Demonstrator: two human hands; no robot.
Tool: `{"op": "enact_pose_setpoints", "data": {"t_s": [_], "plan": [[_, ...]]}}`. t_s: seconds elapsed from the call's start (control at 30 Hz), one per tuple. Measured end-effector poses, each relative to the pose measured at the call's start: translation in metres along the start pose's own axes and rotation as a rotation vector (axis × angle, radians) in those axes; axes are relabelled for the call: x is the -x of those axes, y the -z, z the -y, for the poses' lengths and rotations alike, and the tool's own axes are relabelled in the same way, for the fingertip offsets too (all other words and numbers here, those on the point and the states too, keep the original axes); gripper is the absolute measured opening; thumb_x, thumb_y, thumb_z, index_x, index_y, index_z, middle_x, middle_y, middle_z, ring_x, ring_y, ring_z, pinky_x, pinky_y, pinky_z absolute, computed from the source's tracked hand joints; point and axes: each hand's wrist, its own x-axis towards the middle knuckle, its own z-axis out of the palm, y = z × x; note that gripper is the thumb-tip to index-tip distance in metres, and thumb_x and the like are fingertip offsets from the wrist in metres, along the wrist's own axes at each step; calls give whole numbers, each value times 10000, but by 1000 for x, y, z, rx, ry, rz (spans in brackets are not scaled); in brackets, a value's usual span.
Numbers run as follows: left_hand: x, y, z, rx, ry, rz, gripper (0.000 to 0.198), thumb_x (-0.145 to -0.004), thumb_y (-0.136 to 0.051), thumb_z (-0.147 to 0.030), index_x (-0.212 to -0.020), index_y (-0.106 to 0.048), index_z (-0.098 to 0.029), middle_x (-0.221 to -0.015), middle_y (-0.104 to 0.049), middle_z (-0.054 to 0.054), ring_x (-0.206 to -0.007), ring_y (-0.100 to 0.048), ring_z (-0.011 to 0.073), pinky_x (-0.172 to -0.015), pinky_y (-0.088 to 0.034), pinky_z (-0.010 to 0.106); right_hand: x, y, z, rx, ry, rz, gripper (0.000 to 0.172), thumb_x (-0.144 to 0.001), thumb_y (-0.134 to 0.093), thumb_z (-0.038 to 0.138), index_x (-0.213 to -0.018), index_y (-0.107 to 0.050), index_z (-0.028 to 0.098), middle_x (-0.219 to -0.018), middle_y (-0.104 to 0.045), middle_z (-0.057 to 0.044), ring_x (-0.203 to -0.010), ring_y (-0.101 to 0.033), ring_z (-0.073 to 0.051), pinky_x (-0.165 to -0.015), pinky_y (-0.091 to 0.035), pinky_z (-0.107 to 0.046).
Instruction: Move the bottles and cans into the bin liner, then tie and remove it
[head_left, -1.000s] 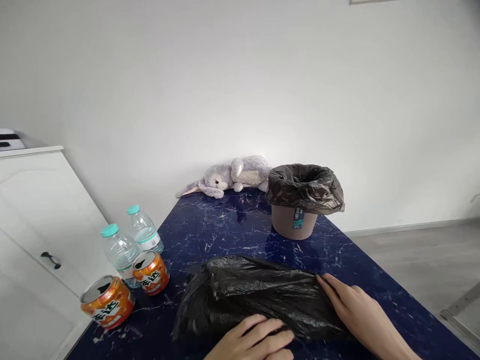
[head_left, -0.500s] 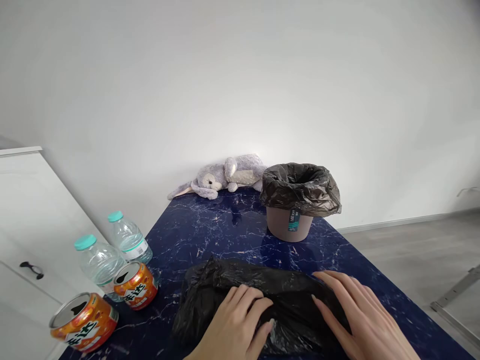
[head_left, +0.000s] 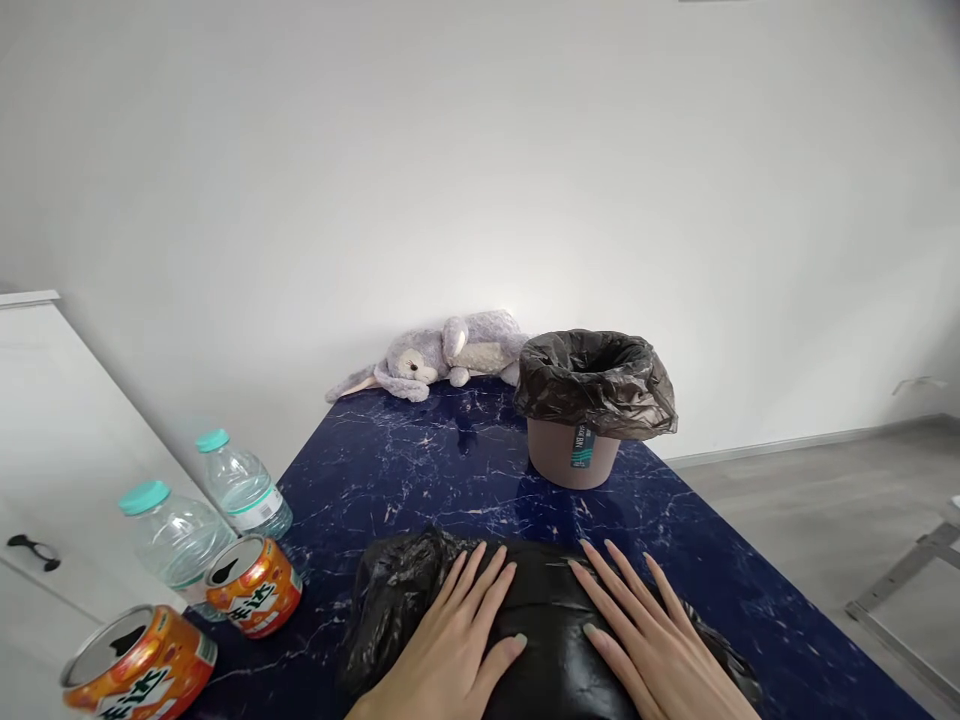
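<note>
A black plastic bag [head_left: 551,600] lies bunched at the near end of the table. Its middle is pulled smooth and shiny, while both sides stay crumpled. On its left part rests my left hand [head_left: 457,640], palm down with the fingers stretched out. Flat on the right part lies my right hand [head_left: 649,630], fingers spread. Neither hand grips the plastic. Whether anything is inside the bag is hidden. Beyond it stands a small beige bin [head_left: 555,460], lined with a dark bag [head_left: 600,405] folded over the rim.
Two orange drink cans [head_left: 259,590] and two clear bottles with turquoise caps [head_left: 244,490] stand at the table's left edge. A grey plush rabbit [head_left: 435,355] lies at the back, against the wall. A white cabinet [head_left: 75,430] is on the left.
My fingers have straightened and spread, and both hands now press flat on the bag. My right hand has moved left. The bag's middle is smoother. The view has shifted slightly.
</note>
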Motion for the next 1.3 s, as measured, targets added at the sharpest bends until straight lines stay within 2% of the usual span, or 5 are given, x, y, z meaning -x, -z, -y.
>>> {"op": "enact_pose_setpoints", "data": {"t_s": [0.5, 0.8, 0.93, 1.07, 1.3], "plan": [[26, -5, 56, -185, 61, -182, 657, -1134, -448, -449, -1717, -147, -410, -1771, -246, -28, -1618, -283, 346, -1253, -425, 606, -5, -3, -18, -214, -105, 261, 634, -1133, -368, 512, -1707, -118, 413, -1766, -151, 27, -1612, -182, -348, -1264, -285, -651], [32, 5, 63, -78, 53, -402, 466, -1119, -496, -398, -1584, -487, -387, -1643, -539, -24, -1555, -459, 303, -1213, -505, 576, -17, 4, -34, -194, -14, 209, 648, -1137, -422, 459, -1718, -140, 403, -1769, -216, 35, -1616, -242, -283, -1279, -339, -570], [34, 9, 65, 9, 100, -631, 350, -1109, -504, -360, -1450, -585, -359, -1518, -661, 4, -1480, -553, 294, -1165, -552, 547, -29, 16, 4, -57, 103, -88, 665, -1091, -545, 355, -1699, -301, 242, -1732, -353, -71, -1584, -364, -315, -1205, -500, -517], [37, 17, 68, 112, 117, -768, 310, -1127, -419, -327, -1352, -630, -359, -1428, -707, -3, -1404, -607, 261, -1162, -530, 512, -48, 14, 70, -120, 313, -238, 322, -990, -651, 220, -1308, -680, 264, -1450, -703, -39, -1388, -632, -315, -1058, -624, -467], [42, 30, 73, 324, 166, -891, 415, -1151, -292, -373, -1277, -681, -303, -1327, -741, 29, -1286, -664, 240, -1130, -510, 438, -75, -37, 150, -310, 238, -413, 344, -798, -896, 374, -1004, -654, 241, -1031, -776, -17, -886, -746, -262, -715, -602, -362]]}}
